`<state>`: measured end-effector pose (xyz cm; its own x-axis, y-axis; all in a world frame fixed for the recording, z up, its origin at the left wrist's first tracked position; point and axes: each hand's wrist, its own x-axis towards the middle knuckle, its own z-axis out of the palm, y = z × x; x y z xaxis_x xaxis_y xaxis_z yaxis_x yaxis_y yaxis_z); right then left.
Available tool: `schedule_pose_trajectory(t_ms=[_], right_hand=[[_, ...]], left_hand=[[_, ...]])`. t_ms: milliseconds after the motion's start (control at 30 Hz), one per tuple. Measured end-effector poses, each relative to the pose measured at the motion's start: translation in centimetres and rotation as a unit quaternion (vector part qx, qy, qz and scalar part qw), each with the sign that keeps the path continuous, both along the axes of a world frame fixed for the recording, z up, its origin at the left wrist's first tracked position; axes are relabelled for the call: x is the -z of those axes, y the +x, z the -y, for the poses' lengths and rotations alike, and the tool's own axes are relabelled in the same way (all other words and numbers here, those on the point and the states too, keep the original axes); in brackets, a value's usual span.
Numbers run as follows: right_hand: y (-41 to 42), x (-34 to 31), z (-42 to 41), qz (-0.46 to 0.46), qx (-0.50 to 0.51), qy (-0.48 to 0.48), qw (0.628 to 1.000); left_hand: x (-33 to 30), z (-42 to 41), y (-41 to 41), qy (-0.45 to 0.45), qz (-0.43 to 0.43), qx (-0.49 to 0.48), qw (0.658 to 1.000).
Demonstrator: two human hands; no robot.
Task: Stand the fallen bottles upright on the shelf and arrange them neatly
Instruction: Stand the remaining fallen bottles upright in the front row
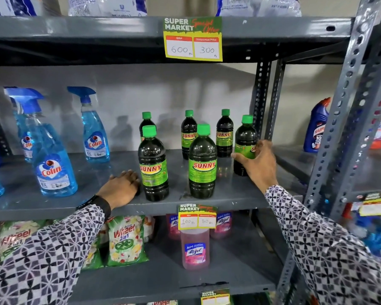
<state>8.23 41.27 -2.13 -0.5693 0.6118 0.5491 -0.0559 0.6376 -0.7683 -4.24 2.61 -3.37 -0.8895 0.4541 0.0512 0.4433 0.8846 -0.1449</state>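
Six, counting the dark green-capped Sunny bottles on the middle shelf (207, 200); seeing all of them upright, none lying down. Closing the right hand (257, 164) around the rightmost bottle (245, 137) at label height, the grip pinching it between thumb on the near-left side and fingers curled round the right. Keeping that bottle's long axis vertical, base on the shelf, close by the upright post (260, 102). Resting the left hand (121, 188) palm-down on the shelf, fingers loosely spread and gripping nothing, just beside the foot of the front-left bottle (153, 166), possibly touching it, though shadow there is making that hard to tell.

Judging the coming move as tidying only: sliding the held bottle leftward and slightly forward, toward the front-middle bottle (202, 164), so as to be lining up a front row ahead of the three at the back (189, 133). Reaching for it with the right hand as the nearer one; leaving the left nearer the front-left bottle.

Reading "SUNNY" in red on yellow on the green labels, the held one turned away and showing only a letter or so. Reading "Colin" on the blue spray bottles (53, 168) to the left, "SUPER MARKET", "600" and "300" on the upper price tag (193, 39), "100" and "80" on the lower price tag (197, 216), "Wheel 2in1" on the packets (125, 241) below, and "Lizol" on the pink bottle (195, 249).
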Motion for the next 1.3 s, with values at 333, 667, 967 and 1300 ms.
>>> schedule_pose_trajectory(t_ms=[333,667,967,1300], right_hand=[[-0.4,0.7,-1.4,0.02,-0.094,-0.084,0.992],[-1.0,1.0,-1.9,0.013,-0.066,-0.056,0.996],[1.3,0.8,-1.5,0.047,-0.101,-0.078,0.991],[6.5,2.4,0.6,0.045,-0.116,-0.065,0.99]], left_hand=[[0.2,-0.5,0.8,0.005,0.008,-0.002,1.0],[0.3,-0.3,0.9,0.0,0.009,0.007,1.0],[0.2,-0.2,0.9,0.027,0.016,0.0,0.999],[-0.4,-0.5,1.9,0.054,0.046,-0.015,0.997]])
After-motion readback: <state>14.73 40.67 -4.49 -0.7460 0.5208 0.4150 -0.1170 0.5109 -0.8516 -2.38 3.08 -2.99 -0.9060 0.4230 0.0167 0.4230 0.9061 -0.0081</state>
